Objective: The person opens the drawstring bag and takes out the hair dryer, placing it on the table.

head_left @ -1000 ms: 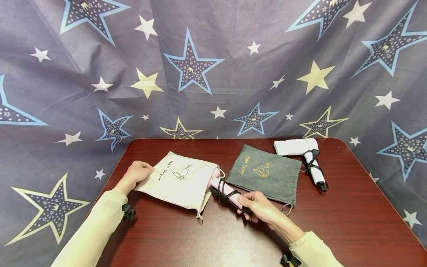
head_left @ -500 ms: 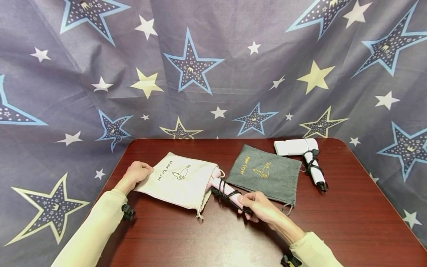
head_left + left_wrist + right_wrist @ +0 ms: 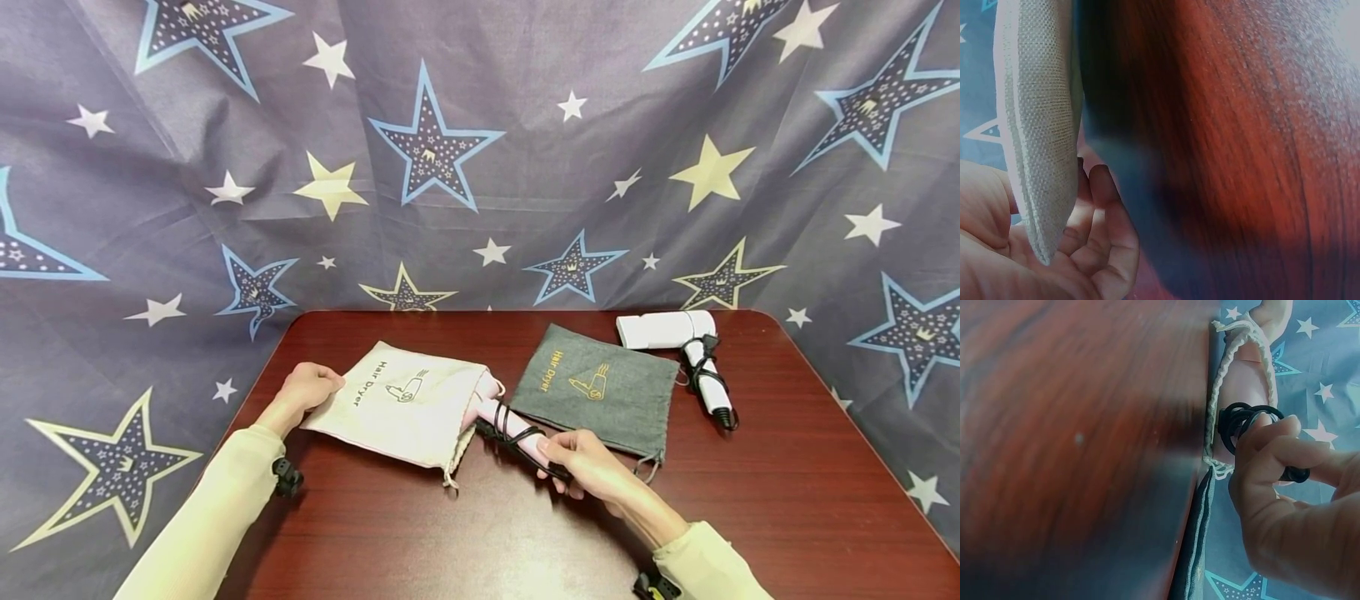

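A cream drawstring bag (image 3: 405,408), printed "Hair Dryer", lies on the left half of the table, its mouth facing right. My left hand (image 3: 306,396) pinches its closed end between thumb and fingers; the left wrist view shows the bag's edge (image 3: 1044,144) between them. From the mouth sticks the handle of a pink hair dryer (image 3: 492,413), wound with its black cord (image 3: 517,435). Most of the dryer's barrel is hidden inside the cloth. My right hand (image 3: 581,467) grips the handle's lower end. In the right wrist view, the bag's opening (image 3: 1219,387) surrounds the pink barrel (image 3: 1244,381).
A grey drawstring bag (image 3: 592,387) lies flat just behind my right hand. Beyond it, at the back right, a white hair dryer (image 3: 663,330) rests with its black cord around the handle. A star-patterned curtain (image 3: 480,167) hangs behind the brown table (image 3: 810,483).
The pink hair dryer has slid slightly out of the cream bag, toward the right, with my right hand on it. My left hand and the bag's closed end have hardly moved.
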Demonstrator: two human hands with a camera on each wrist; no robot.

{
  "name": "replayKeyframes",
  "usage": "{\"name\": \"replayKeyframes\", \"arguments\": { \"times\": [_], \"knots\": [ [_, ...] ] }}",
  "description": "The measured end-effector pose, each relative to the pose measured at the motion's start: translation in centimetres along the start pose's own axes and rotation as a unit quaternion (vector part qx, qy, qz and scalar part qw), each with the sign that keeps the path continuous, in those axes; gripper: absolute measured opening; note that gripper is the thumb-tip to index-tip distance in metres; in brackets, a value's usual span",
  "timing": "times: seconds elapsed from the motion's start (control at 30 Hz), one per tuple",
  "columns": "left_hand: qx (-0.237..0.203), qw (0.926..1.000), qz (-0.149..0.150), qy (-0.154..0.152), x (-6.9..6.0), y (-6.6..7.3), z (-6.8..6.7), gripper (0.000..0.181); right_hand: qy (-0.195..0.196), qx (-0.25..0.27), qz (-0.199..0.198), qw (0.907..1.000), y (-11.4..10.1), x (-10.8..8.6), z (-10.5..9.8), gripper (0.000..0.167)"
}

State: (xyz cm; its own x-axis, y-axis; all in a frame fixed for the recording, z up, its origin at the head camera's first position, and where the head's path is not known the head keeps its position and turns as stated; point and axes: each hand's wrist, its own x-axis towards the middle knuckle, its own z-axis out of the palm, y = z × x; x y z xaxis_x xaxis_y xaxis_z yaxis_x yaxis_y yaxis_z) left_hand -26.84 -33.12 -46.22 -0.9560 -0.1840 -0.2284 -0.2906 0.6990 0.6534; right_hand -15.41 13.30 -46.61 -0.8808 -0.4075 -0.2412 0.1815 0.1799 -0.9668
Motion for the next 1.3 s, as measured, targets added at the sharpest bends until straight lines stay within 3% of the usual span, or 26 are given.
{"name": "replayKeyframes", "arguments": {
  "times": [1.3],
  "knots": [
    [-0.014,0.9999,-0.001,-0.004,0.27,-0.40,-0.33,0.020,0.009,0.002,-0.005,0.9999,0.40,-0.08,-0.29,0.038]
  ]
}}
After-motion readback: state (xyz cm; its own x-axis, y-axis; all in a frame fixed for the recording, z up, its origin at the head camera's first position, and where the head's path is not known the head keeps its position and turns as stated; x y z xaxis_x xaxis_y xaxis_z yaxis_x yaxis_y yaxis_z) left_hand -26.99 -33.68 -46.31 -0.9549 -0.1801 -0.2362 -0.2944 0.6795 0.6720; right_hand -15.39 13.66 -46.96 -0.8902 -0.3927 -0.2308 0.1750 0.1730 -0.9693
